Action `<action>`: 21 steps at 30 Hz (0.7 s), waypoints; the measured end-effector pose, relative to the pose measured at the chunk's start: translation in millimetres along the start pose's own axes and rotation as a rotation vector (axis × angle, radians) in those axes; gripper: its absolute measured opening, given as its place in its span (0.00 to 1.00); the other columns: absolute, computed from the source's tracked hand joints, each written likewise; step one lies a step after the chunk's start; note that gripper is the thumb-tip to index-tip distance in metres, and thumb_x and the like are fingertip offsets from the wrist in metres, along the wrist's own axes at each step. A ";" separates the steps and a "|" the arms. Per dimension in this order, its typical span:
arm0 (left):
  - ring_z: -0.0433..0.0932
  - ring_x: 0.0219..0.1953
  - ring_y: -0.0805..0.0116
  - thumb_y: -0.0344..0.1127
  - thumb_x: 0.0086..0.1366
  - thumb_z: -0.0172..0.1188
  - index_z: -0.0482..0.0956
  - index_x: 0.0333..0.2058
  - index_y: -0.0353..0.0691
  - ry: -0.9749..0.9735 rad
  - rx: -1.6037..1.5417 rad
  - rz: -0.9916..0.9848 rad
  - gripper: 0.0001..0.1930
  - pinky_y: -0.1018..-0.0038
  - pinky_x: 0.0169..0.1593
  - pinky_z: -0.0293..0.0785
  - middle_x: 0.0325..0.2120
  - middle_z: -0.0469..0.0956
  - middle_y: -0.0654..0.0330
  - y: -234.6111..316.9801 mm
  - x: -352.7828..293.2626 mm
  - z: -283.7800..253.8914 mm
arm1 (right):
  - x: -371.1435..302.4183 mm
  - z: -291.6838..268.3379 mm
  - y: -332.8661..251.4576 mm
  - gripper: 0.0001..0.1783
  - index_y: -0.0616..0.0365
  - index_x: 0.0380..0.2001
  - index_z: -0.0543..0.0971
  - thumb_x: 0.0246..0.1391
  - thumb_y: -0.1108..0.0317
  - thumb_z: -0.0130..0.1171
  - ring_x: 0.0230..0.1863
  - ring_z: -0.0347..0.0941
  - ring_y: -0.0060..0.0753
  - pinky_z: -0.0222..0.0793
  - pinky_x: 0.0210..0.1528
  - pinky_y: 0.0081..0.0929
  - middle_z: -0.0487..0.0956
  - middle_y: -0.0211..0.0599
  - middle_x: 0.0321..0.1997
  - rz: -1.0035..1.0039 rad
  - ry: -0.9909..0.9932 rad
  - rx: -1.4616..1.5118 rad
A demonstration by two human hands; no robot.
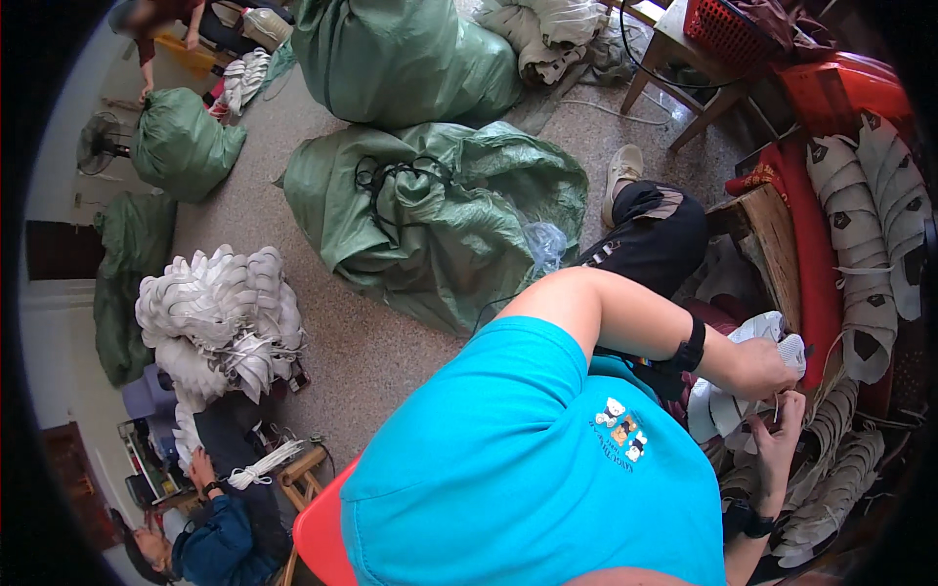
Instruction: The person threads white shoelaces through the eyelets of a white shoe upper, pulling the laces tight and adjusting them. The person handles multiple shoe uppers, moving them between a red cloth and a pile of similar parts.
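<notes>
My left hand [766, 369] is closed around a white shoe upper [720, 406] with a mesh part, at the right over my lap. Close below it, my right hand [776, 430] pinches a thin pale lace near the upper's edge. The fingertips of both hands are partly hidden. Beside them lie long rows of nested grey-white shoe uppers [852, 230], some on a red surface. More nested uppers [829, 498] sit lower down, next to my right forearm. Both of my wrists carry black bands.
A slack green sack [430, 234] with black cord lies on the floor, a full green sack [401, 59] behind it. A wooden stool [674, 29] bears a red basket [723, 39]. White uppers [225, 313] are heaped at left, near a seated person [220, 537]. Another person stands far left.
</notes>
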State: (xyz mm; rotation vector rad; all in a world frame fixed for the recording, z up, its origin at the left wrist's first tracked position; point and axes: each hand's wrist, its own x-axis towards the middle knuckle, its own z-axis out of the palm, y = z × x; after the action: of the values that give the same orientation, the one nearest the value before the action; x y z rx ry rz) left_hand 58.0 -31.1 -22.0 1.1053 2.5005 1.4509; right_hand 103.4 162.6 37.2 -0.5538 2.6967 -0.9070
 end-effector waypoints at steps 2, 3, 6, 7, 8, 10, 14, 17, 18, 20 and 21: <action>0.82 0.31 0.50 0.40 0.59 0.60 0.78 0.35 0.39 -0.003 0.013 0.061 0.11 0.58 0.38 0.75 0.25 0.81 0.50 -2.8 1.3 4.1 | -0.2 0.8 6.7 0.20 0.62 0.42 0.71 0.43 0.79 0.63 0.38 0.62 0.28 0.60 0.40 0.19 0.62 0.32 0.40 -0.038 0.012 -0.040; 0.82 0.30 0.51 0.40 0.59 0.59 0.77 0.35 0.40 0.000 0.025 0.091 0.11 0.58 0.38 0.74 0.24 0.81 0.51 -5.6 1.9 4.3 | 1.6 1.9 6.9 0.20 0.62 0.42 0.70 0.43 0.79 0.63 0.38 0.62 0.28 0.60 0.40 0.20 0.62 0.32 0.40 -0.063 0.019 -0.059; 0.82 0.29 0.51 0.40 0.60 0.57 0.76 0.35 0.40 -0.001 0.075 0.143 0.10 0.58 0.37 0.74 0.23 0.81 0.54 -13.1 5.1 14.3 | 4.8 5.1 1.0 0.19 0.63 0.41 0.71 0.45 0.79 0.64 0.39 0.62 0.30 0.60 0.42 0.21 0.63 0.33 0.39 -0.049 0.019 -0.012; 0.82 0.29 0.52 0.40 0.59 0.57 0.76 0.34 0.40 0.001 0.097 0.137 0.10 0.58 0.37 0.74 0.24 0.81 0.54 -11.2 3.2 16.8 | 4.5 6.4 5.9 0.18 0.63 0.41 0.71 0.46 0.79 0.64 0.38 0.62 0.29 0.60 0.42 0.20 0.63 0.33 0.39 -0.074 0.030 -0.023; 0.82 0.28 0.52 0.40 0.59 0.56 0.75 0.34 0.40 0.003 0.119 0.131 0.10 0.58 0.37 0.74 0.24 0.81 0.55 -7.6 1.2 19.5 | 3.1 7.8 16.1 0.17 0.63 0.41 0.71 0.48 0.79 0.64 0.38 0.62 0.28 0.60 0.41 0.20 0.63 0.32 0.38 -0.099 0.042 -0.035; 0.82 0.27 0.53 0.40 0.58 0.56 0.75 0.33 0.41 0.038 0.163 0.156 0.10 0.58 0.36 0.74 0.23 0.81 0.56 -4.4 -1.1 28.2 | 2.9 12.1 23.7 0.15 0.64 0.40 0.71 0.50 0.79 0.64 0.38 0.62 0.26 0.59 0.40 0.18 0.63 0.31 0.38 -0.125 0.065 -0.009; 0.82 0.25 0.53 0.40 0.58 0.55 0.75 0.29 0.40 0.133 0.204 0.255 0.09 0.57 0.32 0.73 0.21 0.80 0.57 -7.3 0.4 41.6 | 1.3 17.0 26.3 0.12 0.64 0.40 0.72 0.53 0.79 0.63 0.37 0.63 0.21 0.59 0.38 0.15 0.63 0.29 0.38 -0.147 0.099 0.068; 0.82 0.27 0.50 0.38 0.59 0.55 0.76 0.30 0.38 0.019 0.202 0.196 0.10 0.56 0.34 0.75 0.23 0.81 0.54 6.3 5.6 25.9 | -1.2 12.3 38.2 0.12 0.64 0.41 0.72 0.54 0.80 0.62 0.38 0.65 0.19 0.60 0.40 0.14 0.63 0.28 0.39 -0.135 0.066 0.064; 0.82 0.28 0.49 0.38 0.59 0.54 0.77 0.31 0.37 -0.016 0.169 0.159 0.10 0.56 0.34 0.75 0.24 0.81 0.52 8.7 6.2 18.7 | 1.1 12.5 37.8 0.13 0.64 0.41 0.72 0.54 0.80 0.62 0.38 0.65 0.19 0.61 0.40 0.14 0.63 0.27 0.39 -0.128 0.053 0.066; 0.83 0.30 0.47 0.38 0.61 0.54 0.77 0.33 0.35 -0.077 0.108 0.098 0.11 0.55 0.36 0.76 0.26 0.82 0.49 7.1 6.8 13.7 | 1.8 9.1 34.9 0.19 0.66 0.46 0.73 0.48 0.85 0.58 0.43 0.66 0.27 0.63 0.44 0.19 0.66 0.33 0.43 -0.032 0.016 0.237; 0.83 0.32 0.45 0.38 0.62 0.54 0.77 0.34 0.34 -0.103 0.077 0.076 0.12 0.54 0.38 0.76 0.27 0.82 0.47 4.7 11.3 18.6 | 2.3 5.8 34.7 0.21 0.67 0.48 0.73 0.48 0.85 0.58 0.44 0.67 0.28 0.64 0.45 0.19 0.66 0.34 0.44 -0.032 -0.002 0.239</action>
State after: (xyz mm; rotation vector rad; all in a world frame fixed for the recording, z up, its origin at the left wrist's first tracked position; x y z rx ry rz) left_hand 59.1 -9.2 -25.3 1.2673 2.4884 1.2888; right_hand 93.8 184.1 11.0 -0.5466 2.5346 -1.2143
